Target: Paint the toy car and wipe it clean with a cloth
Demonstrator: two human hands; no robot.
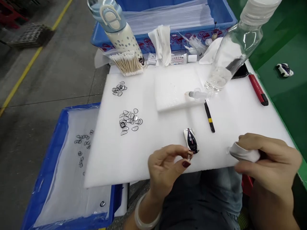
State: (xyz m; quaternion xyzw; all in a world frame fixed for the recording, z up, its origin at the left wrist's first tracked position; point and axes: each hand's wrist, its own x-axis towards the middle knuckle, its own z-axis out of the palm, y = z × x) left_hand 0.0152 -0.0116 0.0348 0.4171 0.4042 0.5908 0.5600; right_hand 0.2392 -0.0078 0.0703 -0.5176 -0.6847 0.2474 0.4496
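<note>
My left hand point(165, 169) is closed in a pinch near the board's front edge, with a tiny dark-rimmed piece point(189, 156) between thumb and forefinger; its kind is too small to make out. Just beyond those fingertips lies a small black-and-white toy car point(191, 140). At the right, my right hand point(268, 156) grips a bunched white cloth point(244, 152) between thumb and fingers. Black tweezers point(209, 118) with a yellow band lie on the white foam board point(158, 134) between the hands. Two groups of small black-rimmed clear rings point(130, 120) lie at the left.
A syringe point(198, 94) rests on a raised foam block point(175, 89). Behind stand a clear bottle point(236, 51), a spotted drinking bottle point(124, 35), cotton swabs point(127, 62) and a blue bin point(182, 38). A red cutter point(257, 89) lies right; a blue tray point(55, 153) sits lower left.
</note>
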